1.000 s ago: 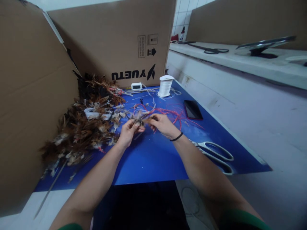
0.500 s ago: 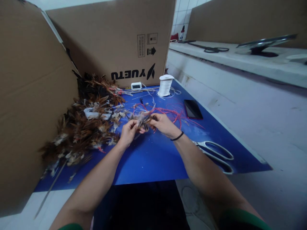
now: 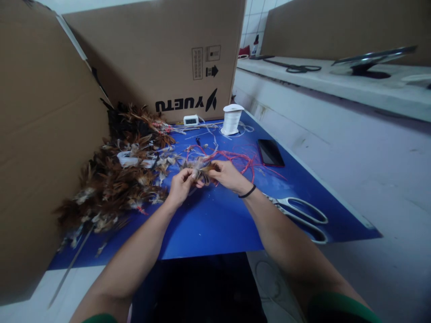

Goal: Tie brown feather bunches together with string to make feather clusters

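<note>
Between my hands is a small bunch of brown and grey feathers (image 3: 202, 170), held just above the blue tabletop (image 3: 212, 224). My left hand (image 3: 181, 186) pinches its left side, fingers closed. On the right side, my right hand (image 3: 229, 175) grips the feathers between thumb and fingers; a black band circles that wrist. Red strings (image 3: 239, 157) lie loose just behind and right of my hands. To the left spreads a large pile of brown feathers (image 3: 117, 179), with pale quill ends and bits of red tie among them.
White-handled scissors (image 3: 303, 213) lie beside my right forearm. A phone (image 3: 270, 152), a white spool (image 3: 232, 120) and a small white digital display (image 3: 191, 120) sit farther back. Cardboard walls (image 3: 134, 54) stand at the left and back. A ledge (image 3: 323, 83) on the right holds black scissors (image 3: 296, 68).
My right hand has shifted very slightly, and the feathers at its fingertips look more gathered. My left hand stays in place with its pinch.
</note>
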`<state>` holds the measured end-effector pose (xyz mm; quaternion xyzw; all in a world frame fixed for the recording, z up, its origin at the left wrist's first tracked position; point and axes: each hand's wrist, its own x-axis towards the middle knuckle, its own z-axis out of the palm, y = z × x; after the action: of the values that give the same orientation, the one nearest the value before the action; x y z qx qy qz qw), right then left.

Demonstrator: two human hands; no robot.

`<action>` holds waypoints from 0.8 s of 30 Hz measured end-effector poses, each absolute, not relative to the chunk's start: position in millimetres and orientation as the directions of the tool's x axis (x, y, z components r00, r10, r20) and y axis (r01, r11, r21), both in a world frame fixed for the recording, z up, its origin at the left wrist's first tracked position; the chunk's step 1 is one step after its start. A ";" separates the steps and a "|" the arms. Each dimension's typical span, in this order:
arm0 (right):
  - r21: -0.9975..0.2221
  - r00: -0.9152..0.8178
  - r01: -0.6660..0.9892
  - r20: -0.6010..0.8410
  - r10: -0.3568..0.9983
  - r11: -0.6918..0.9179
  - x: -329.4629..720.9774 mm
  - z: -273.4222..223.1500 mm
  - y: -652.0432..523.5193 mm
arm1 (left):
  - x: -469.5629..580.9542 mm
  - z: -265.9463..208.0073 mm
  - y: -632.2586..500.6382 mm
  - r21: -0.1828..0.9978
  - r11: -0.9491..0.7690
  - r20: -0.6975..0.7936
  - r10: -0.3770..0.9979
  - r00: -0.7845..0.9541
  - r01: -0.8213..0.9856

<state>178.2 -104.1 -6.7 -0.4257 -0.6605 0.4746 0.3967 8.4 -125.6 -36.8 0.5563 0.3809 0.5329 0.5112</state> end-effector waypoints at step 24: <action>-0.963 -0.265 0.220 0.095 0.959 0.156 175.4 -4.6 -106.2 | 8.6 -39.8 -123.7 0.975 -0.215 0.219 0.972 0.088 -0.054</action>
<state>175.4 -106.2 -4.6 -0.4558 -0.6470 0.4627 0.3994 8.6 -123.7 -39.8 0.5634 0.4071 0.5386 0.4762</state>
